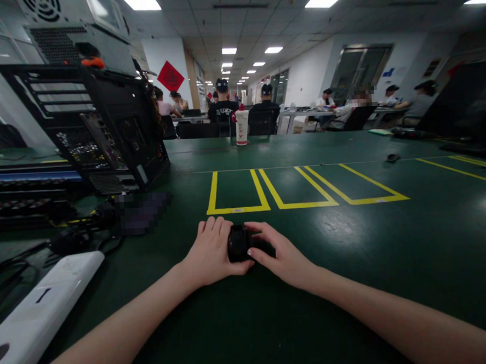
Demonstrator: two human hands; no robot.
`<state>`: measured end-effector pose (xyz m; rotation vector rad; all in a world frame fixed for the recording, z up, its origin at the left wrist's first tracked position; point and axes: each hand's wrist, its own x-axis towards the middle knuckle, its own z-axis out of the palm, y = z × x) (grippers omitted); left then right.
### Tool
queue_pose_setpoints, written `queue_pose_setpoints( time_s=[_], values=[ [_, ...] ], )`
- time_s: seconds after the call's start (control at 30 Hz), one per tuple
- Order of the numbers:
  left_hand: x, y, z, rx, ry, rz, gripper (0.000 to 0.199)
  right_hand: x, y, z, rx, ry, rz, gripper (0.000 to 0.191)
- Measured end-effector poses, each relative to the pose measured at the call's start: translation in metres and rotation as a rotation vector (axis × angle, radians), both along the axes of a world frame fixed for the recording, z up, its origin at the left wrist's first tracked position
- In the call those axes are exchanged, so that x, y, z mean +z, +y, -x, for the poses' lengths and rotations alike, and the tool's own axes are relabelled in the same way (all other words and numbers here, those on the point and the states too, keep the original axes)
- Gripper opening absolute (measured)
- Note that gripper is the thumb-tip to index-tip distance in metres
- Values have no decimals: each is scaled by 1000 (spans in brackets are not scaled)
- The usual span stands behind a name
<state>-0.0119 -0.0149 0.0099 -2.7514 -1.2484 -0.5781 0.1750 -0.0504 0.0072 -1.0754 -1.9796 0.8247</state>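
A small black object (238,244) sits between my two hands, low over the green table (316,304); its exact kind is hard to make out. My left hand (214,251) is wrapped against its left side, with the thumb along its near edge. On the other side, my right hand (278,254) curves its thumb and fingers around the right part of the object, with the thumb tip touching it. Just beyond the hands, yellow tape outlines (238,210) mark the tabletop.
An open black computer case (132,128) stands at the left, with cables and a dark pouch (144,213) before it. A white device (49,309) lies near left. Farther back are a white cup (242,127), a small dark round item (392,157) and several seated people.
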Motion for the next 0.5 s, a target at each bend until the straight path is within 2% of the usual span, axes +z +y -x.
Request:
queue_pose_setpoints(
  time_s=[0.2,0.37,0.5],
  values=[
    [2,-1,-1,1,17,-9,62,2,-4,1,22,-49,-47,35],
    [0,0,-2,12,10,-33,61,1,-1,1,0,-27,-79,21],
    [0,0,-1,7,12,-26,61,-1,0,1,1,6,-6,33]
  ],
)
